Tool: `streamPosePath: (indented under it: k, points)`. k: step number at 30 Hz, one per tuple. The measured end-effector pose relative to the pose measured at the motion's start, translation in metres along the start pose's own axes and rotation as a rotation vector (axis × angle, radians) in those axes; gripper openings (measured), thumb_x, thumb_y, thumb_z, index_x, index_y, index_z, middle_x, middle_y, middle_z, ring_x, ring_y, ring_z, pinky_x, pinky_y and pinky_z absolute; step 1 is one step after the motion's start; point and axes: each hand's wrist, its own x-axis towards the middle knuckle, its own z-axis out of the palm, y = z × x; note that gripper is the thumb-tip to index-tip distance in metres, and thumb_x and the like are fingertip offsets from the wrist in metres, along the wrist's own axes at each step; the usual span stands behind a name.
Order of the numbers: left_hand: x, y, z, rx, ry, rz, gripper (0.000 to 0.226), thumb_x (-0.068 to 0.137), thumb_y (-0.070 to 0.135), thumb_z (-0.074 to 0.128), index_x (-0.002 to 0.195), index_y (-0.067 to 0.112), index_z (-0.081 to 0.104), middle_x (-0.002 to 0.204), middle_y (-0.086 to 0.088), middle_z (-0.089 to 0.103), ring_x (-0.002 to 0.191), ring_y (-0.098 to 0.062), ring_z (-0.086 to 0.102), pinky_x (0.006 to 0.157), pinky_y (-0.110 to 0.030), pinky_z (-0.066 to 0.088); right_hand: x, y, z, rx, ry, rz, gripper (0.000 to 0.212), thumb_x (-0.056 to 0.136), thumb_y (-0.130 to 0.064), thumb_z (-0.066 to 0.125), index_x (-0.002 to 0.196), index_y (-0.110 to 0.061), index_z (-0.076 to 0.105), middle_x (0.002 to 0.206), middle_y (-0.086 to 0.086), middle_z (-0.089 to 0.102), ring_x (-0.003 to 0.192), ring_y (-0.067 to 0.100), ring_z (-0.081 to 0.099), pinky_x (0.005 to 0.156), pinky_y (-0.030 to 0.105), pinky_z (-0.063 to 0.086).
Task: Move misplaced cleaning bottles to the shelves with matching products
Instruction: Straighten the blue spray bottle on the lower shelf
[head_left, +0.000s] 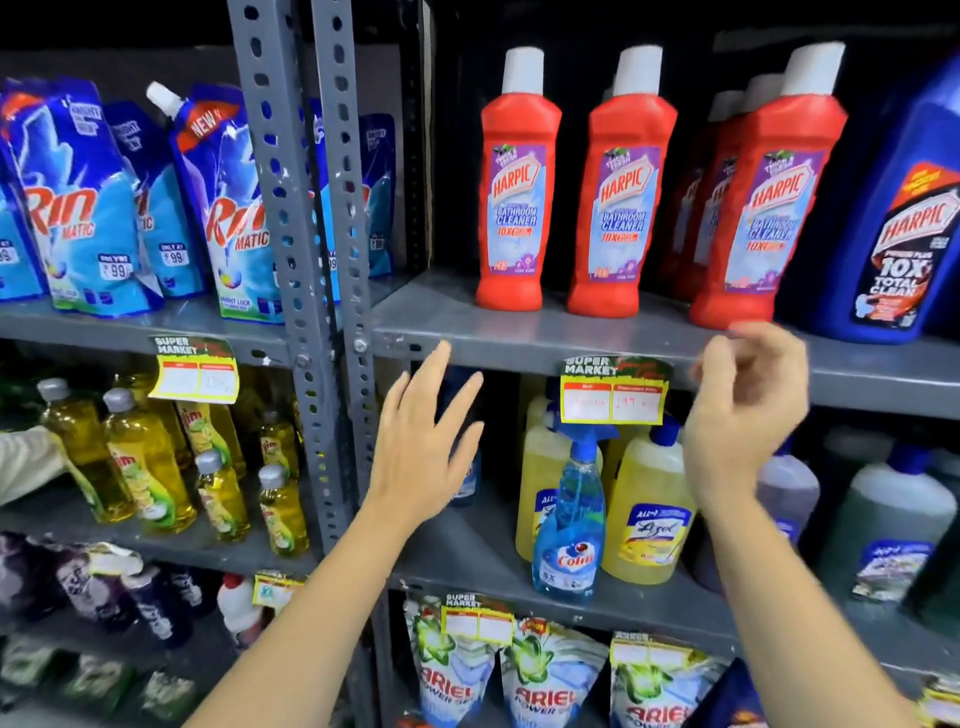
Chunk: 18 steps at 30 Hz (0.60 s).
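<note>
two bare hands raised before grey metal shelving, neither holding anything. left hand (423, 441) flat, fingers spread wide, in front of the middle shelf. right hand (745, 415) loosely curled and blurred, just below the upper shelf edge (519, 338), near the rightmost red harpic bottle (763, 202), not touching it. three red harpic bottles front that shelf, more behind; a large blue harpic jug (898, 218) stands at their right. below, a blue colin spray bottle (569, 514) stands upright in front of yellow lizol bottles (647, 514).
</note>
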Motion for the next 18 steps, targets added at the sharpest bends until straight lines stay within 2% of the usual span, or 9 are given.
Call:
streamPosePath:
  k: [2, 3, 5, 6, 8, 10, 12, 15, 18]
  points:
    - [-0.042, -0.003, 0.015, -0.048, -0.112, -0.039, 0.046, 0.097, 0.021, 0.054, 0.14, 0.008, 0.046, 0.155, -0.02, 0.021, 0.142, -0.029, 0.024, 0.112, -0.046, 0.024, -0.042, 0.015, -0.014, -0.033, -0.102, 0.105, 0.016, 0.089, -0.005, 0.058, 0.095, -0.02, 0.058, 0.076, -0.015, 0.059, 0.066, 0.012, 0.054, 0.063, 0.028, 0.045]
    - [-0.063, -0.005, 0.024, -0.084, -0.2, -0.071, 0.046, 0.098, 0.023, 0.051, 0.141, 0.009, 0.044, 0.157, -0.017, 0.02, 0.143, -0.027, 0.023, 0.112, -0.043, 0.026, -0.06, 0.023, -0.02, -0.074, -0.145, 0.156, 0.016, 0.087, -0.005, 0.059, 0.092, -0.02, 0.059, 0.073, -0.018, 0.06, 0.064, 0.002, 0.052, 0.062, 0.021, 0.043]
    - [-0.106, -0.008, 0.044, -0.134, -0.4, -0.158, 0.047, 0.102, 0.033, 0.04, 0.144, 0.013, 0.04, 0.159, -0.008, 0.015, 0.145, -0.021, 0.017, 0.113, -0.041, 0.028, -0.091, 0.045, -0.032, -0.162, -0.239, 0.265, 0.011, 0.083, -0.011, 0.061, 0.09, -0.02, 0.061, 0.07, -0.014, 0.06, 0.061, -0.003, 0.053, 0.061, 0.013, 0.042]
    - [-0.127, -0.01, 0.053, -0.131, -0.5, -0.192, 0.05, 0.102, 0.038, 0.033, 0.146, 0.015, 0.038, 0.16, -0.004, 0.013, 0.146, -0.019, 0.014, 0.113, -0.041, 0.028, -0.101, 0.056, -0.037, -0.223, -0.289, 0.319, 0.011, 0.082, -0.018, 0.061, 0.093, -0.018, 0.061, 0.071, -0.011, 0.059, 0.063, -0.003, 0.055, 0.062, 0.015, 0.045]
    - [-0.164, -0.015, 0.07, -0.079, -0.663, -0.224, 0.057, 0.101, 0.047, 0.019, 0.147, 0.019, 0.035, 0.16, -0.002, 0.011, 0.146, -0.019, 0.013, 0.112, -0.043, 0.03, -0.117, 0.083, -0.048, -0.38, -0.411, 0.433, 0.027, 0.079, -0.032, 0.066, 0.102, -0.02, 0.059, 0.078, -0.008, 0.06, 0.067, 0.005, 0.059, 0.066, 0.032, 0.053]
    - [-0.188, -0.021, 0.082, -0.037, -0.781, -0.241, 0.063, 0.099, 0.051, 0.008, 0.148, 0.021, 0.034, 0.158, -0.002, 0.014, 0.144, -0.023, 0.019, 0.109, -0.046, 0.034, -0.129, 0.104, -0.056, -0.486, -0.545, 0.532, 0.04, 0.079, -0.035, 0.075, 0.112, -0.022, 0.056, 0.091, -0.005, 0.061, 0.074, 0.015, 0.06, 0.07, 0.046, 0.055]
    - [-0.201, -0.023, 0.09, -0.015, -0.867, -0.24, 0.059, 0.1, 0.048, 0.01, 0.147, 0.021, 0.035, 0.156, -0.004, 0.02, 0.142, -0.027, 0.027, 0.107, -0.048, 0.037, -0.138, 0.118, -0.06, -0.508, -0.65, 0.571, 0.054, 0.078, -0.034, 0.08, 0.122, -0.018, 0.053, 0.107, 0.002, 0.06, 0.086, 0.018, 0.06, 0.073, 0.044, 0.056]
    - [-0.208, -0.025, 0.098, -0.023, -0.937, -0.268, 0.048, 0.1, 0.038, 0.032, 0.145, 0.022, 0.039, 0.155, -0.007, 0.027, 0.14, -0.029, 0.031, 0.113, -0.048, 0.028, -0.147, 0.126, -0.057, -0.41, -0.696, 0.696, 0.058, 0.075, -0.028, 0.083, 0.122, -0.027, 0.048, 0.113, -0.007, 0.06, 0.099, 0.013, 0.063, 0.082, 0.036, 0.056]
    - [-0.212, -0.03, 0.104, -0.018, -0.918, -0.281, 0.05, 0.094, 0.04, 0.032, 0.133, 0.021, 0.056, 0.14, -0.009, 0.052, 0.125, -0.029, 0.053, 0.101, -0.048, 0.041, -0.158, 0.134, -0.054, -0.325, -0.695, 0.853, 0.053, 0.077, -0.027, 0.081, 0.119, -0.029, 0.048, 0.112, -0.012, 0.063, 0.105, 0.015, 0.066, 0.088, 0.038, 0.056]
